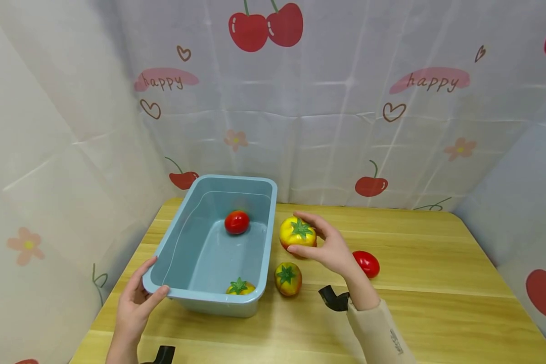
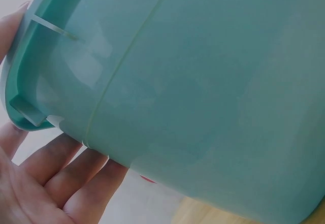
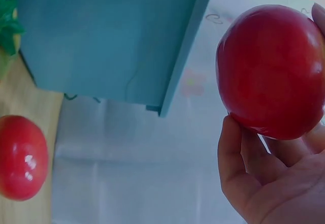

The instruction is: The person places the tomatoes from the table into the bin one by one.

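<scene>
Yellow-topped tomato beside the tub, right hand pinching it, left hand gripping tub. Right-wrist cam shows red underside; curtain behind tub: "happy".

From above, the head view looked down toward the far edge of the table; the left wrist view faced the tub closely; the right, near the held tomato, shared that tub.
</scene>
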Demonstrator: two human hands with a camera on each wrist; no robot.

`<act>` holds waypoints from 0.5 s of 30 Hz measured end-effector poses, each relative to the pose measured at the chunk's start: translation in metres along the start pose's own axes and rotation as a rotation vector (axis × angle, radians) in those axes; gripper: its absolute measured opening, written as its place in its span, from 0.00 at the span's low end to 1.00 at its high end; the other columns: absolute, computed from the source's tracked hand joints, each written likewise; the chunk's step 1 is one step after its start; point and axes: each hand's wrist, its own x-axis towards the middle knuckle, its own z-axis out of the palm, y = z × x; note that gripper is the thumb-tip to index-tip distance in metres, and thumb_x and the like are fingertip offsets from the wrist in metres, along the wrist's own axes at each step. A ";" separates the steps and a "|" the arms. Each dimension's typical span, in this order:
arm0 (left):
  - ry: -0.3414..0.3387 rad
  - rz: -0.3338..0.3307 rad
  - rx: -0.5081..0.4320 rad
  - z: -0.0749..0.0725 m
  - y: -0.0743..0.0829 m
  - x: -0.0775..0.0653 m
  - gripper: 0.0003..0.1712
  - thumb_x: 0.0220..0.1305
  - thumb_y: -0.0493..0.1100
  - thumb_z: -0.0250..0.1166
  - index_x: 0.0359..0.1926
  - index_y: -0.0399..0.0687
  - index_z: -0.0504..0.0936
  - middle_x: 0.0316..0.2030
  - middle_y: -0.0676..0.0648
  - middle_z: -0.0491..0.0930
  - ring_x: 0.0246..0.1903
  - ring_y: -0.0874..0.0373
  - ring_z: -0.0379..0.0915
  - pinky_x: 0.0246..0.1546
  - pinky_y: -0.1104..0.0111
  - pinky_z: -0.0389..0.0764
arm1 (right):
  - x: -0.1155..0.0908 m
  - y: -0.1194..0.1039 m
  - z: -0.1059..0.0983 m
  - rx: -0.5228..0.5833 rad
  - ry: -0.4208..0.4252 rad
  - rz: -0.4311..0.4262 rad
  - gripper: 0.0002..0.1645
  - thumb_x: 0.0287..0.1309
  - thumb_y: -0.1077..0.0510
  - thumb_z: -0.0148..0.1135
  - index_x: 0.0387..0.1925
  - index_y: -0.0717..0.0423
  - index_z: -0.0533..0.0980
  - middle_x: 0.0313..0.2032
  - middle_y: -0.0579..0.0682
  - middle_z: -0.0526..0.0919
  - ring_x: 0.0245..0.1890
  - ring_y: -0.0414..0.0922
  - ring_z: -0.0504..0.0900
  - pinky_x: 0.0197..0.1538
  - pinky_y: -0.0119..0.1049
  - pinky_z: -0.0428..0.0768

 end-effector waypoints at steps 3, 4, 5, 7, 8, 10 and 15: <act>-0.001 0.002 -0.001 0.000 0.000 0.000 0.36 0.54 0.17 0.56 0.65 0.33 0.63 0.57 0.51 0.69 0.49 0.61 0.70 0.42 0.77 0.75 | 0.004 -0.006 0.004 0.020 -0.015 -0.009 0.40 0.44 0.50 0.75 0.61 0.42 0.70 0.58 0.40 0.72 0.56 0.45 0.70 0.57 0.48 0.68; -0.001 0.003 -0.002 0.000 -0.001 0.000 0.36 0.54 0.17 0.57 0.65 0.33 0.63 0.57 0.51 0.69 0.49 0.61 0.70 0.42 0.77 0.75 | 0.006 -0.008 0.005 0.033 -0.022 -0.010 0.40 0.44 0.52 0.75 0.61 0.43 0.70 0.58 0.41 0.72 0.55 0.45 0.71 0.56 0.47 0.70; -0.002 0.005 -0.003 0.000 -0.001 0.000 0.36 0.54 0.17 0.57 0.65 0.33 0.63 0.57 0.51 0.69 0.49 0.61 0.70 0.42 0.77 0.75 | 0.007 -0.011 0.007 0.048 -0.030 -0.008 0.40 0.45 0.53 0.75 0.61 0.44 0.70 0.58 0.42 0.72 0.54 0.46 0.72 0.55 0.46 0.71; -0.002 0.012 -0.007 0.000 -0.001 0.000 0.36 0.53 0.17 0.56 0.65 0.33 0.63 0.57 0.51 0.69 0.49 0.61 0.71 0.42 0.77 0.75 | 0.009 -0.016 0.010 0.077 -0.049 0.000 0.40 0.45 0.56 0.75 0.62 0.46 0.69 0.58 0.43 0.72 0.52 0.47 0.72 0.53 0.44 0.73; -0.002 0.015 -0.010 0.000 -0.002 0.000 0.36 0.53 0.16 0.56 0.65 0.33 0.63 0.57 0.51 0.69 0.49 0.61 0.71 0.42 0.77 0.75 | 0.010 -0.019 0.012 0.088 -0.057 0.001 0.40 0.45 0.57 0.74 0.62 0.47 0.69 0.58 0.44 0.72 0.51 0.47 0.73 0.52 0.43 0.74; -0.005 0.019 -0.017 0.000 -0.002 0.000 0.36 0.53 0.16 0.56 0.65 0.32 0.63 0.57 0.50 0.69 0.49 0.61 0.71 0.42 0.77 0.75 | 0.011 -0.028 0.015 0.109 -0.076 0.004 0.40 0.46 0.60 0.74 0.63 0.49 0.68 0.58 0.46 0.72 0.51 0.48 0.74 0.51 0.42 0.75; -0.003 0.017 -0.021 0.000 -0.002 0.000 0.36 0.53 0.16 0.56 0.65 0.33 0.63 0.57 0.50 0.70 0.48 0.61 0.71 0.41 0.77 0.75 | 0.007 -0.054 0.023 0.125 -0.115 -0.004 0.40 0.46 0.63 0.73 0.63 0.54 0.67 0.58 0.49 0.71 0.50 0.49 0.73 0.50 0.41 0.76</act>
